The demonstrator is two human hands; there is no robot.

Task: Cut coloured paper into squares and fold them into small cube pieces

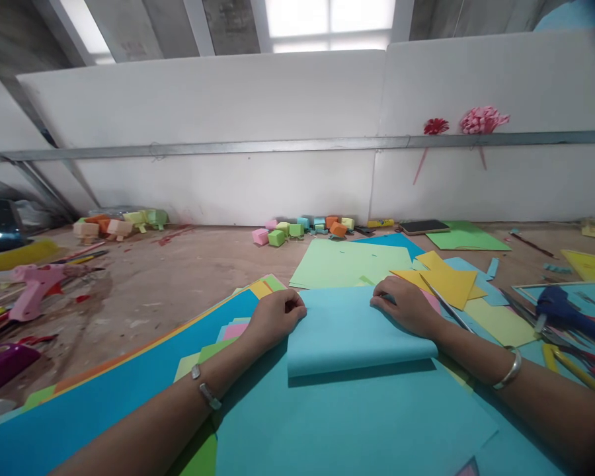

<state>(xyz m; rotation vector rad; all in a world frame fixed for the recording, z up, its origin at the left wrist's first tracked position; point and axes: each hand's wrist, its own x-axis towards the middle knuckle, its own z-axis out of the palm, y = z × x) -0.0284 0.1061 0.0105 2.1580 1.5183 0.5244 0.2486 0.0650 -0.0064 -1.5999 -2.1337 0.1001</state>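
Between the hands curls matt, smooth light-blue paper (357,330). Past the left wrist's dull metal bracelet (209,395) lies a pink plastic glue gun (34,287). Around the right wrist shines a polished metal bangle (510,370). Beyond the grip, the tabletop (198,264) looks wood-like and stained; the rail (277,147) is grey metal.

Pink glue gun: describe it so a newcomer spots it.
Start at the brown table, left of the left hand. The pink glue gun lies between the purple object and the yellow curved one; its pistol shape and red trigger set it apart.
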